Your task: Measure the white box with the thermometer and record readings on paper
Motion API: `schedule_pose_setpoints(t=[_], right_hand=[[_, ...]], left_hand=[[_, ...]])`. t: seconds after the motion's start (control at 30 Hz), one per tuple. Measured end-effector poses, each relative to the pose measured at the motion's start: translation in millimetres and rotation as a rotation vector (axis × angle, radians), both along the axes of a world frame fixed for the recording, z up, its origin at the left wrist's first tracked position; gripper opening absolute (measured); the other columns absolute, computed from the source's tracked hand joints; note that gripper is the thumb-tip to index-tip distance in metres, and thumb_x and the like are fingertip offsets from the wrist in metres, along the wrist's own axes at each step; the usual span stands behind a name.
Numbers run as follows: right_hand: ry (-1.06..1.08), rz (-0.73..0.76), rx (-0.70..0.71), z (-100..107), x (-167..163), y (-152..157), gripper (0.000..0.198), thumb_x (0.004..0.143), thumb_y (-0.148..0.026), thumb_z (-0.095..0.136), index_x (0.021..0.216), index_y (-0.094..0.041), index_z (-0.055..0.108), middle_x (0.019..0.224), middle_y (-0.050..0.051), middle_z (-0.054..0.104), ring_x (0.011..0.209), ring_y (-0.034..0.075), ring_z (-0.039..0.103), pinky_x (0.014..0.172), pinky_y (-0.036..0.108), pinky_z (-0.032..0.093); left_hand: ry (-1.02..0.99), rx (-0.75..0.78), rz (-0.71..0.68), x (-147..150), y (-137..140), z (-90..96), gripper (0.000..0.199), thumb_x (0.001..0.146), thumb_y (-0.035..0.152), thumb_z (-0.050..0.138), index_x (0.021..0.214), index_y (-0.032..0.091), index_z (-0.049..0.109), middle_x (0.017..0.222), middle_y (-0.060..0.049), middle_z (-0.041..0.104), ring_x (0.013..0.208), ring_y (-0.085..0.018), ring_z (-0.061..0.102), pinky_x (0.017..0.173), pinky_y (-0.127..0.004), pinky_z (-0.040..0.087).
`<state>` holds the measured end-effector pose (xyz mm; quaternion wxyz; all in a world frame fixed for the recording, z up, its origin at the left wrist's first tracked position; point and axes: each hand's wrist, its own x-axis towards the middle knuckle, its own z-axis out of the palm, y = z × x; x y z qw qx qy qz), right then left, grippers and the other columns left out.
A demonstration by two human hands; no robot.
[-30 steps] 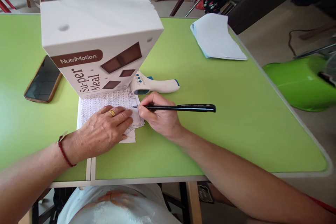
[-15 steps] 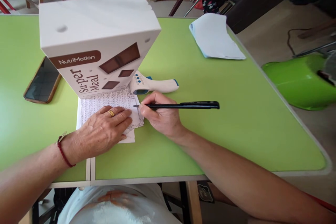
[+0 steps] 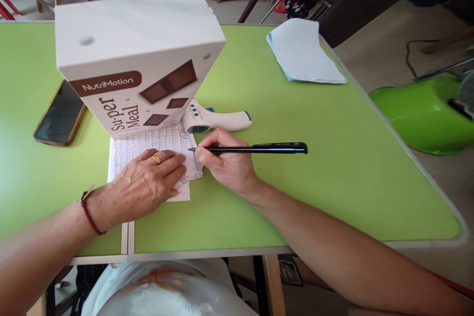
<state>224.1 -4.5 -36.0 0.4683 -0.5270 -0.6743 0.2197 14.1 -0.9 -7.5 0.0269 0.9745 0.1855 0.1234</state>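
So the right hand (image 3: 225,165) had its fingers pinching a black pen (image 3: 252,148), tip touching the handwritten sheet (image 3: 148,143) just in front of the NutriMotion box (image 3: 137,59). Left hand (image 3: 142,185) lay flat on that sheet, fingers together. An infrared thermometer (image 3: 217,119) sat right beside the box on the green tabletop (image 3: 314,182).

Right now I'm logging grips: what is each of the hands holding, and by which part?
The right hand holds a black pen near its tip end. The left hand holds nothing; it lies flat on the written paper.
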Motion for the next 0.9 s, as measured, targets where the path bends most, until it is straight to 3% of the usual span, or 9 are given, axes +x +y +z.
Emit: schedule_pose_setpoints(t=[0.47, 0.63, 0.73, 0.8, 0.9], right_hand=[[-0.023, 0.038, 0.019, -0.5, 0.3, -0.8, 0.014, 0.072, -0.015, 0.055, 0.064, -0.023, 0.046, 0.052, -0.007, 0.053, 0.043, 0.008, 0.043, 0.042, 0.023, 0.035], [-0.068, -0.08, 0.246, 3.2, 4.5, -2.1, 0.014, 0.073, -0.014, 0.058, 0.071, -0.024, 0.05, 0.063, -0.003, 0.057, 0.056, 0.013, 0.054, 0.053, 0.028, 0.046], [-0.187, -0.114, 0.374, 8.9, 12.9, -0.5, 0.015, 0.074, -0.01, 0.059, 0.077, -0.024, 0.055, 0.069, 0.0, 0.06, 0.062, 0.016, 0.057, 0.059, 0.031, 0.048], [-0.319, -0.075, 0.412, 12.6, 21.3, 0.4, 0.016, 0.075, -0.008, 0.058, 0.079, -0.023, 0.058, 0.068, 0.001, 0.061, 0.063, 0.017, 0.058, 0.061, 0.033, 0.047], [-0.613, -0.026, 0.356, 17.9, 35.2, -1.0, 0.014, 0.076, -0.006, 0.057, 0.078, -0.019, 0.062, 0.068, 0.003, 0.064, 0.068, 0.02, 0.059, 0.063, 0.033, 0.042]], left_hand=[[-0.011, 0.006, 0.001, -0.4, 0.8, -0.7, 0.027, 0.09, 0.025, 0.063, 0.112, 0.009, 0.06, 0.127, -0.014, 0.062, 0.113, -0.029, 0.058, 0.092, -0.043, 0.052], [-0.019, 0.009, -0.001, 0.3, 1.6, 0.3, 0.022, 0.093, 0.023, 0.059, 0.11, 0.01, 0.06, 0.127, -0.013, 0.062, 0.112, -0.027, 0.059, 0.091, -0.042, 0.053], [-0.021, 0.027, -0.013, 0.9, 2.5, 2.6, 0.018, 0.094, 0.024, 0.057, 0.105, 0.01, 0.061, 0.121, -0.013, 0.064, 0.107, -0.027, 0.061, 0.086, -0.04, 0.054], [-0.06, 0.037, -0.016, -0.1, 4.9, 6.3, 0.017, 0.097, 0.026, 0.053, 0.099, 0.012, 0.061, 0.107, -0.011, 0.068, 0.094, -0.024, 0.064, 0.078, -0.037, 0.055], [-0.298, 0.094, 0.009, -6.7, 12.8, 15.5, 0.012, 0.096, 0.025, 0.054, 0.091, 0.015, 0.057, 0.089, -0.008, 0.066, 0.078, -0.02, 0.062, 0.069, -0.034, 0.053]])
